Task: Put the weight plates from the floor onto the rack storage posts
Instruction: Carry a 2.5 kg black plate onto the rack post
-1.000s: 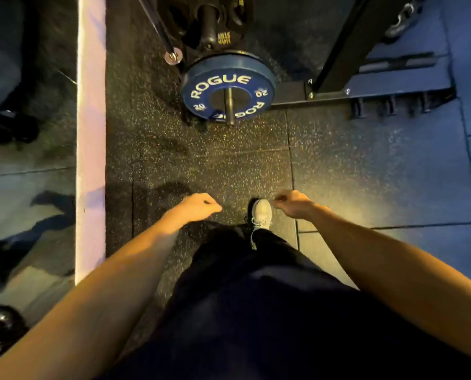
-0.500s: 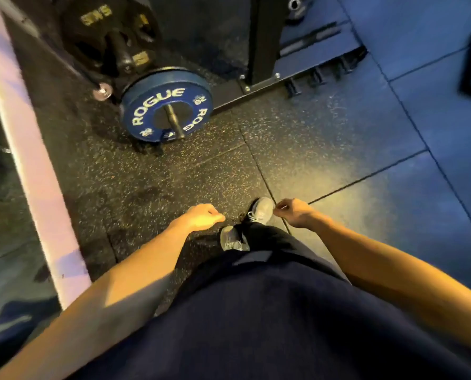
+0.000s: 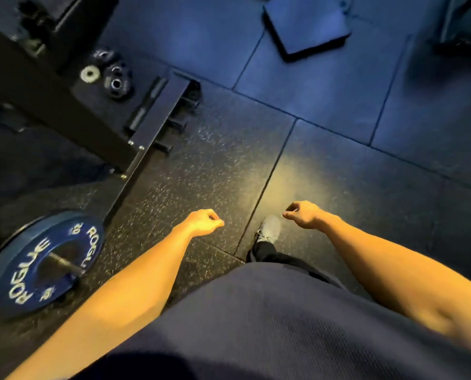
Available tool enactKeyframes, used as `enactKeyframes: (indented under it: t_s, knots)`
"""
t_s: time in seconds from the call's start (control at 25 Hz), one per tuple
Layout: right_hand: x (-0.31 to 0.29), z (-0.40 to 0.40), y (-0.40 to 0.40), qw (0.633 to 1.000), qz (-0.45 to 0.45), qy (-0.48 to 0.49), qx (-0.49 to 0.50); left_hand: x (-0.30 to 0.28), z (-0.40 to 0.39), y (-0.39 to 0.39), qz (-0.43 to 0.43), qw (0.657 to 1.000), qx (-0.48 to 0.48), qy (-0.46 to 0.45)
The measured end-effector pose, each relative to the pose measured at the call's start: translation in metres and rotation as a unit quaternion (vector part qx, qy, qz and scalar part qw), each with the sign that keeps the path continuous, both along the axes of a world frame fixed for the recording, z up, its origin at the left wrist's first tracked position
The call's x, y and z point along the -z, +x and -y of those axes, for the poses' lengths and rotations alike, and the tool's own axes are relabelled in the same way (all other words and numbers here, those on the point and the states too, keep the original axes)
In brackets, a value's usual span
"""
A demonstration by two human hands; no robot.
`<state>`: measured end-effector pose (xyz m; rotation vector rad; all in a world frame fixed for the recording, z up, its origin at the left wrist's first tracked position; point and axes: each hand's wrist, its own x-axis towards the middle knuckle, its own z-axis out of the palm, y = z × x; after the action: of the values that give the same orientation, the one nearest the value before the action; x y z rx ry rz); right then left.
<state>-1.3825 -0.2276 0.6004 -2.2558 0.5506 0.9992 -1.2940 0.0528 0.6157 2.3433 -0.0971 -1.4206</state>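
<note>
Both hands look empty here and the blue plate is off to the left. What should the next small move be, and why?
Probably keep stepping forward and scan the floor for a loose plate. The left hand and right hand hang loosely curled and hold nothing, the blue plate already sits on a post, and the rubber floor ahead shows only a dark pad, no plate within reach.

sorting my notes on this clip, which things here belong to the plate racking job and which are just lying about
Job:
- blue plate, on a post
- rack
- small plates on the floor
- left hand and right hand, both holding nothing

Lying about:
- blue pad on the floor
- shoe
</note>
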Motion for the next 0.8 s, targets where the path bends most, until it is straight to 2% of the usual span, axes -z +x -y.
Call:
enactKeyframes:
  t_s: [0.24,0.52,0.64,0.8]
  knots:
    - [-0.015,0.147,0.075,0.998,0.008,-0.011,0.061,-0.014,0.144,0.091,0.009,0.999,0.032,0.007]
    - [-0.002,0.233,0.187,0.996,-0.001,0.003,0.086,0.0,0.246,0.212,0.028,0.999,0.041,0.015]
    - [0.011,0.278,0.252,0.997,-0.025,0.006,0.072,0.013,0.292,0.284,0.031,0.998,0.047,0.013]
    - [0.006,0.351,0.364,0.997,0.002,-0.028,0.069,0.012,0.36,0.413,0.029,0.996,0.077,0.013]
